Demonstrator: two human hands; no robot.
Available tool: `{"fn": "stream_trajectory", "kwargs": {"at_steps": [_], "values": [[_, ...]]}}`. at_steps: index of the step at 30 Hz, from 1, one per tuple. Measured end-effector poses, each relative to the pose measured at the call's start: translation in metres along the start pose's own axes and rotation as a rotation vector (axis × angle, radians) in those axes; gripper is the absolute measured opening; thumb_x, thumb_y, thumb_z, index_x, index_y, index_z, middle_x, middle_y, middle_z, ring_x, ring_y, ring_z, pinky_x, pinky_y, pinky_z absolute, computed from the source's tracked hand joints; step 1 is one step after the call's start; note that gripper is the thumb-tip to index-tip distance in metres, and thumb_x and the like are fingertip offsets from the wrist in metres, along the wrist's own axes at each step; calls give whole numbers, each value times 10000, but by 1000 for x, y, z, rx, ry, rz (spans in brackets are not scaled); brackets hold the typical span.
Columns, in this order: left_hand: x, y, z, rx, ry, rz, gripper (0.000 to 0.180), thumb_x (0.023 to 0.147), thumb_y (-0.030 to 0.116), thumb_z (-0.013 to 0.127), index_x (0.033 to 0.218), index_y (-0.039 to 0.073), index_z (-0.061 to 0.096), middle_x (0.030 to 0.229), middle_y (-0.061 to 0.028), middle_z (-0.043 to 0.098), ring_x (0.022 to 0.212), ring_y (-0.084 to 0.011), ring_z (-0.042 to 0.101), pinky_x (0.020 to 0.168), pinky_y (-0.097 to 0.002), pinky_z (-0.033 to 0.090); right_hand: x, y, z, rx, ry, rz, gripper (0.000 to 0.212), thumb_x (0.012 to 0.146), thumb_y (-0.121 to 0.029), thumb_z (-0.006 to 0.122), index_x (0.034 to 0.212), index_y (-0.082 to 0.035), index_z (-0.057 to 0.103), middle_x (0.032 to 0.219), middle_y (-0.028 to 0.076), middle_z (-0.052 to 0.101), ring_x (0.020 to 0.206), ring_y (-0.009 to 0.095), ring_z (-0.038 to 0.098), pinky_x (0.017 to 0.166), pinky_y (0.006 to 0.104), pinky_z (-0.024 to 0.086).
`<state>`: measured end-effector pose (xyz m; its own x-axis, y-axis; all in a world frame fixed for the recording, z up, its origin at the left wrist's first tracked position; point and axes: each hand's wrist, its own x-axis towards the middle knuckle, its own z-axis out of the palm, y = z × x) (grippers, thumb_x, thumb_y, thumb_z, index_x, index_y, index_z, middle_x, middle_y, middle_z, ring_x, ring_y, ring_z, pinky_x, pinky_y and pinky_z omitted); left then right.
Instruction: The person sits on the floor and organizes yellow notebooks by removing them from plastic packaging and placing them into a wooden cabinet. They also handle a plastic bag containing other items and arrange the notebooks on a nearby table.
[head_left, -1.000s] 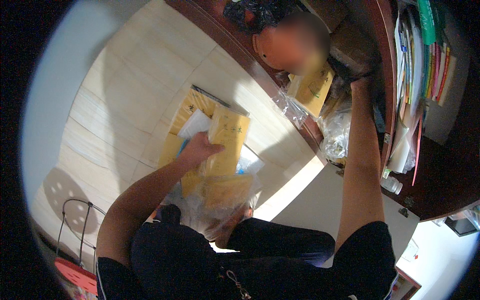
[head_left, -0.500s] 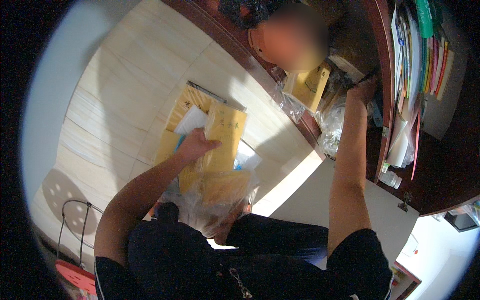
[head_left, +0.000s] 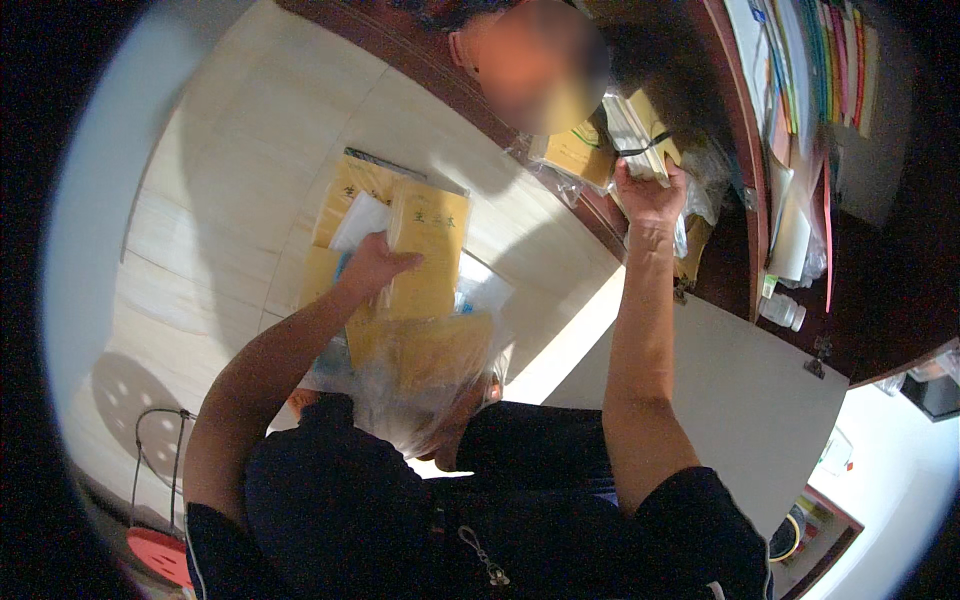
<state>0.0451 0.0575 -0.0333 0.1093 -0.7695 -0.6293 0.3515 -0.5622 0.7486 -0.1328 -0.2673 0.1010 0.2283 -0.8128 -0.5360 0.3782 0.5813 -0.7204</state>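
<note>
My left hand [head_left: 376,262] is closed on a yellow notebook [head_left: 432,235] in clear plastic, with the thumb across its cover. Under and around it, more yellow notebooks [head_left: 322,276], a white paper [head_left: 360,220] and a crumpled clear plastic bag [head_left: 410,410] lie on the pale floor and by my legs. At the cabinet, my right hand [head_left: 652,192] grips the lower end of a bundle of notebooks [head_left: 637,135], bound with a black band. The bundle is raised with its page edges showing. Beside it sits another yellow notebook stack [head_left: 575,152] in plastic.
A person's head [head_left: 530,65] is close to the bundle at the top. Upright books and folders [head_left: 800,90] fill the cabinet at right, above a small clear bottle [head_left: 782,311]. A pale cabinet door [head_left: 700,400] stands open. A red stool [head_left: 160,555] is at lower left.
My right hand has come out of the dark cabinet, moved left and turned, and now shows the banded notebook bundle. My left hand keeps its hold on the yellow notebook.
</note>
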Motion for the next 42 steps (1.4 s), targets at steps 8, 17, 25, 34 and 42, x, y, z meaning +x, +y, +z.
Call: {"fn": "stream_trajectory", "kwargs": {"at_steps": [8,17,25,34,42], "values": [[23,-47,9,-237,-11,14,298,738,112,661,980,-32,564,851,-90,631,771,-163,600,696,-295,485,-55,-28,21,-280,236,-412,359,708,-236,544,1032,-85,503,1095,79,499,1036,239,444,846,438,368],[-20,13,23,228,320,569,509,764,115,621,1213,22,401,1173,-117,483,1062,-196,478,899,-329,386,-149,-22,-35,-253,247,-469,439,686,-231,596,1062,-29,499,982,127,531,912,259,524,767,369,452],[-36,92,67,-645,-400,4,529,809,234,596,1263,79,373,1229,-72,471,1133,-181,447,942,-322,360,-209,86,-57,226,-100,139,596,672,-274,594,1212,-69,448,1149,101,524,1043,264,504,858,410,433],[-49,113,43,-644,-415,124,500,718,119,685,1160,32,468,1040,-76,596,924,-182,585,821,-316,469,-220,81,-48,-452,-150,375,680,694,-278,644,1235,28,369,1180,130,486,1094,254,466,949,362,353],[-47,124,44,-560,-386,94,479,682,78,710,1111,4,509,1022,-92,600,908,-162,584,801,-296,463,-197,76,-25,-424,-69,211,550,777,-333,630,1182,0,465,1156,95,529,1095,217,477,932,355,374]]}}
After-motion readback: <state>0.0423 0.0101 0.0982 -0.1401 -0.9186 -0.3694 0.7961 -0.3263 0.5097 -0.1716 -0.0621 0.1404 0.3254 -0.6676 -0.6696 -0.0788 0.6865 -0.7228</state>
